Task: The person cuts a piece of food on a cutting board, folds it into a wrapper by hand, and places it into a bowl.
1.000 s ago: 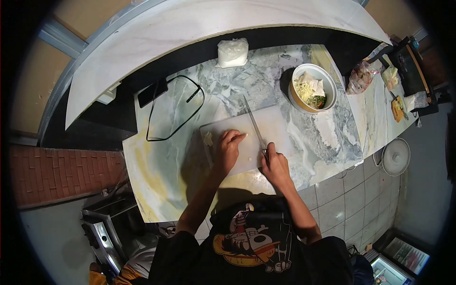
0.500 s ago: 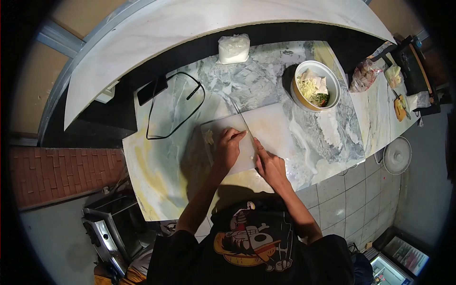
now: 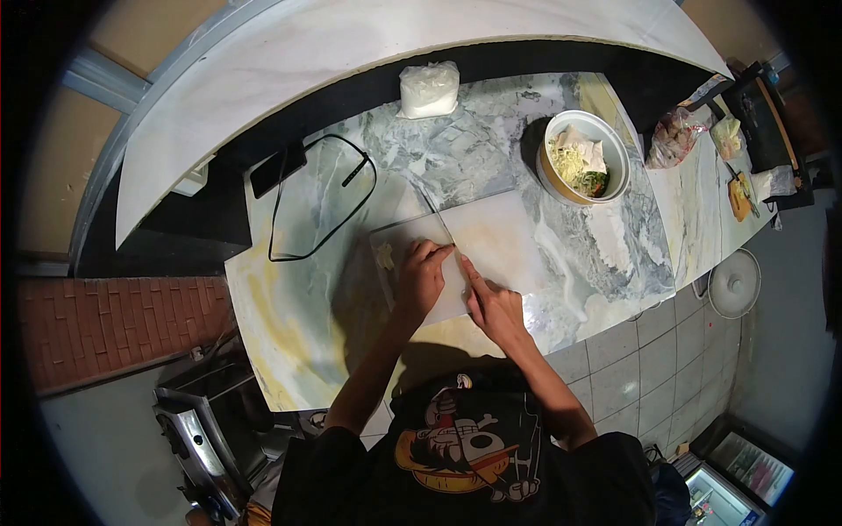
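A white cutting board (image 3: 504,232) lies on the marble counter in front of me. My right hand (image 3: 495,307) is closed round the handle of a knife (image 3: 433,207), its index finger stretched along the top of the blade. The thin blade points away from me across the board. Close to the blade's left side, my left hand (image 3: 423,276) has its fingertips pinched together on the board; whatever they hold is too small and hidden to name. Some pale cut pieces (image 3: 384,256) lie at the board's left edge.
A tub (image 3: 550,175) of shredded and chopped food stands at the back right. A bag of white powder (image 3: 430,90) sits at the back. To the left are a phone (image 3: 279,170) and a black strap (image 3: 326,241). Bagged food (image 3: 674,140) lies far right.
My right hand and the knife have shifted slightly left, closer to my left fingertips. A small white piece seen beside the blade earlier no longer shows.
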The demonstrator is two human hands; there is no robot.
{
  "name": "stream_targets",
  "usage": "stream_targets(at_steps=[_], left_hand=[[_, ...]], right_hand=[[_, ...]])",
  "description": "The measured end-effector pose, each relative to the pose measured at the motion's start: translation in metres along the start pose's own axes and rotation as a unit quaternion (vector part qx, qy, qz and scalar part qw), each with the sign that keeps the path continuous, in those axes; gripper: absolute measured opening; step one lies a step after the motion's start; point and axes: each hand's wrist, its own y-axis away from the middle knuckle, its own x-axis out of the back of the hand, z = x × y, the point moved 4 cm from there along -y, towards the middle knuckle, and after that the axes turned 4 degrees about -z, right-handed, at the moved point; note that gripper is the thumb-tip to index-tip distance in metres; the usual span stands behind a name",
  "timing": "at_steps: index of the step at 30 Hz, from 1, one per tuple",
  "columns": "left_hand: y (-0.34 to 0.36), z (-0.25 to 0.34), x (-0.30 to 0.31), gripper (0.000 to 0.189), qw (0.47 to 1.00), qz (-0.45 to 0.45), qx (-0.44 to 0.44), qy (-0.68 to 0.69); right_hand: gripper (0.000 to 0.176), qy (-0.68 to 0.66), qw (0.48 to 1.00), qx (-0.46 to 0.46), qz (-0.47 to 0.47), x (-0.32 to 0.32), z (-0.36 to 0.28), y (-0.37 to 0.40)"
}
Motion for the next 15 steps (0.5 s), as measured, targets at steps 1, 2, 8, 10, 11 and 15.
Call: stream_targets(at_steps=[1, 2, 8, 10, 11, 15], left_hand=[[0.0002, -0.0007, -0.0005, 0.032, 1.000, 0.009, 0.002, 0.007], [0.0002, -0.0011, -0.0008, 0.032, 1.000, 0.018, 0.003, 0.014], [-0.0011, -0.0012, 0.0004, 0.032, 1.000, -0.006, 0.015, 0.024], [-0.0012, -0.0010, 0.0004, 0.033, 1.000, -0.005, 0.014, 0.025], [-0.0010, -0.0011, 0.0005, 0.033, 1.000, -0.003, 0.013, 0.026], [-0.0004, -0.0040, -0.0021, 0.033, 0.999, -0.004, 0.011, 0.030]], right_hand=[[0.067, 0.003, 1.000, -0.001, -0.004, 0.0009, -0.0008, -0.0003], [0.067, 0.003, 1.000, -0.003, -0.004, 0.0009, -0.0010, -0.0003], [0.071, 0.015, 1.000, -0.005, -0.018, 0.0008, -0.0067, 0.0010], [0.074, 0.029, 0.999, -0.018, -0.033, -0.0001, -0.0083, 0.0012], [0.074, 0.029, 0.999, -0.018, -0.033, -0.0008, -0.0085, 0.0013], [0.077, 0.024, 0.999, -0.013, -0.037, -0.0024, -0.0085, 0.0014]])
